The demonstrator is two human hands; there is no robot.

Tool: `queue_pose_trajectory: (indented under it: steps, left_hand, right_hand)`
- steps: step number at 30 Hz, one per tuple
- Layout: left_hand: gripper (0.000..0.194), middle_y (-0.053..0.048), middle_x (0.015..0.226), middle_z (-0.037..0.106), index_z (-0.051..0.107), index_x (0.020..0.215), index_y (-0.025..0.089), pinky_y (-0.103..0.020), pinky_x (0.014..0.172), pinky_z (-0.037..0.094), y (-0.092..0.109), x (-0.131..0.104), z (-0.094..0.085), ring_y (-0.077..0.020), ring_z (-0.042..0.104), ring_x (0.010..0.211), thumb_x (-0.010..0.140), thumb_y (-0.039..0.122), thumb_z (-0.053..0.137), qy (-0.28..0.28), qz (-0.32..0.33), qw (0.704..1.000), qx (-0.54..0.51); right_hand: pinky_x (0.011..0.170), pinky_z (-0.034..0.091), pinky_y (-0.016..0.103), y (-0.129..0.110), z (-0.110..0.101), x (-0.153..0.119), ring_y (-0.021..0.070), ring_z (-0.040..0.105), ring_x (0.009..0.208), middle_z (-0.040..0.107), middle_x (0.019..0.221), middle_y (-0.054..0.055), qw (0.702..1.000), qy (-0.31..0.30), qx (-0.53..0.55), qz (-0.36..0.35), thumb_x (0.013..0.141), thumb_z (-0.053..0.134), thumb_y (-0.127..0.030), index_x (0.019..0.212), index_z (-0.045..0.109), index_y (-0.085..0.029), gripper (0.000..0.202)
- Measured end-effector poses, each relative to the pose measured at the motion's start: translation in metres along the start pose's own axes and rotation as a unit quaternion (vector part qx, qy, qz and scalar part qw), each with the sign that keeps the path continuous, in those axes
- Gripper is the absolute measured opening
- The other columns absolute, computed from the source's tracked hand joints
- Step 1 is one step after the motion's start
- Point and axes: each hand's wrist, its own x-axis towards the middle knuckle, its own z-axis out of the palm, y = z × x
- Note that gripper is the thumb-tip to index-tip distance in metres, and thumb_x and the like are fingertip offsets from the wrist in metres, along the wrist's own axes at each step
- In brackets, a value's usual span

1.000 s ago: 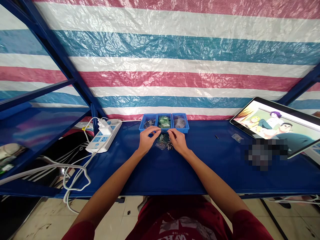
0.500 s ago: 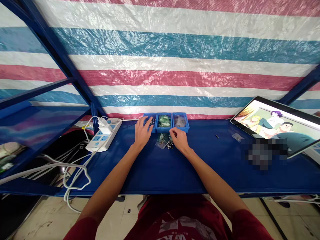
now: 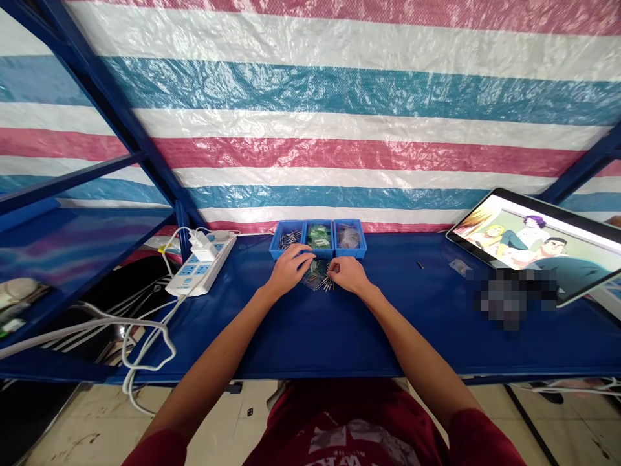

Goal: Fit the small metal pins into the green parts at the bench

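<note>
My left hand [image 3: 290,268] is just left of the small pile, its fingers stretched and apart with nothing visible in them. My right hand [image 3: 350,274] is at the pile's right side, thumb and fingers pinched together; whatever lies between them is too small to make out. The pile has thin metal pin-like pieces [image 3: 328,285] and small clear and greenish plastic bags [image 3: 313,279]. Right behind the hands stand three blue bins in a row: the left bin [image 3: 274,252] with dark metal pieces, the middle bin [image 3: 319,253] with green packets, the right bin [image 3: 363,246] with clear bags.
A white power strip [image 3: 206,272] with plugs and loose white cables [image 3: 167,336] lies at the left. To the right are a single small dark piece [image 3: 420,265], a clear bag [image 3: 460,266] and a tablet [image 3: 543,236] showing a cartoon. Blue frame posts [image 3: 140,136] rise at the sides.
My left hand has moved from over the left bin to the right and nearer, beside the pile. The right hand has dropped slightly from the bins' front edge to the metal pieces.
</note>
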Motion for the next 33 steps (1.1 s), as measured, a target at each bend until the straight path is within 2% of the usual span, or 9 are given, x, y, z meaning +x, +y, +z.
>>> queue_pose_trajectory:
  steps: [5,7,11,14,18,23,28,33]
  left_hand:
    - [0.02,-0.007,0.098,0.065,0.067,0.093,0.018,-0.035,0.089,0.046,0.003,0.001,-0.003,-0.0188,0.058,0.094,0.094,0.025,0.048,-0.023,-0.007,0.999,-0.03]
    - [0.018,-0.006,0.092,0.064,0.067,0.087,0.018,-0.033,0.086,0.045,0.005,0.001,-0.004,-0.018,0.058,0.089,0.092,0.029,0.053,-0.068,0.003,0.996,-0.05]
    - [0.023,-0.005,0.088,0.061,0.066,0.079,0.018,-0.029,0.081,0.044,0.01,-0.001,0.001,-0.0186,0.055,0.087,0.084,0.041,0.064,-0.195,0.034,0.978,-0.07]
    - [0.027,-0.005,0.091,0.06,0.064,0.082,0.018,-0.03,0.085,0.043,0.013,-0.004,0.007,-0.0191,0.055,0.088,0.081,0.045,0.065,-0.241,0.047,0.967,-0.061]
    - [0.026,-0.005,0.092,0.059,0.062,0.086,0.019,-0.033,0.094,0.04,0.017,-0.005,0.012,-0.0197,0.055,0.09,0.082,0.045,0.065,-0.256,0.052,0.964,-0.04]
    - [0.022,-0.003,0.088,0.058,0.061,0.083,0.019,-0.035,0.101,0.036,0.019,-0.004,0.012,-0.018,0.056,0.086,0.085,0.041,0.062,-0.249,0.057,0.966,-0.03]
    - [0.019,-0.003,0.085,0.059,0.061,0.081,0.018,-0.033,0.1,0.038,0.02,-0.005,0.012,-0.0172,0.056,0.084,0.086,0.036,0.06,-0.237,0.058,0.969,-0.017]
    - [0.018,-0.003,0.084,0.059,0.061,0.079,0.019,-0.034,0.098,0.04,0.018,-0.005,0.013,-0.0172,0.057,0.082,0.088,0.035,0.058,-0.229,0.06,0.971,-0.019]
  right_hand:
    - [0.064,0.037,0.024,0.001,-0.002,-0.001,0.0184,0.061,0.083,0.069,0.083,0.003,1.0,-0.009,-0.011,-0.001,0.075,0.064,-0.026,0.079,0.068,-0.021,0.008]
    - [0.064,0.037,0.024,0.002,-0.003,0.0,0.0187,0.06,0.083,0.069,0.082,0.002,1.0,-0.013,-0.012,-0.001,0.074,0.065,-0.026,0.078,0.068,-0.021,0.007]
    - [0.065,0.038,0.024,0.002,-0.002,0.001,0.019,0.061,0.083,0.069,0.083,0.002,1.0,0.01,-0.005,0.019,0.075,0.063,-0.026,0.078,0.067,-0.021,0.007]
    - [0.067,0.04,0.025,0.003,-0.002,0.001,0.0196,0.061,0.084,0.07,0.085,0.003,0.999,0.023,-0.001,0.04,0.076,0.06,-0.025,0.08,0.068,-0.021,0.01]
    - [0.069,0.042,0.027,0.005,-0.006,0.001,0.023,0.063,0.088,0.071,0.086,0.007,0.998,0.003,-0.014,0.068,0.075,0.057,-0.025,0.078,0.071,-0.02,0.015]
    - [0.069,0.044,0.027,0.005,-0.01,0.001,0.0261,0.064,0.09,0.071,0.083,0.012,0.995,-0.054,-0.035,0.072,0.074,0.059,-0.03,0.077,0.074,-0.017,0.02]
    - [0.071,0.046,0.027,0.002,-0.009,0.0,0.0256,0.065,0.091,0.072,0.086,0.011,0.994,-0.081,-0.043,0.066,0.073,0.063,-0.032,0.076,0.074,-0.017,0.019]
    - [0.07,0.048,0.028,0.0,-0.007,0.0,0.027,0.067,0.089,0.072,0.085,0.011,0.993,-0.08,-0.047,0.068,0.071,0.065,-0.032,0.074,0.074,-0.018,0.017]
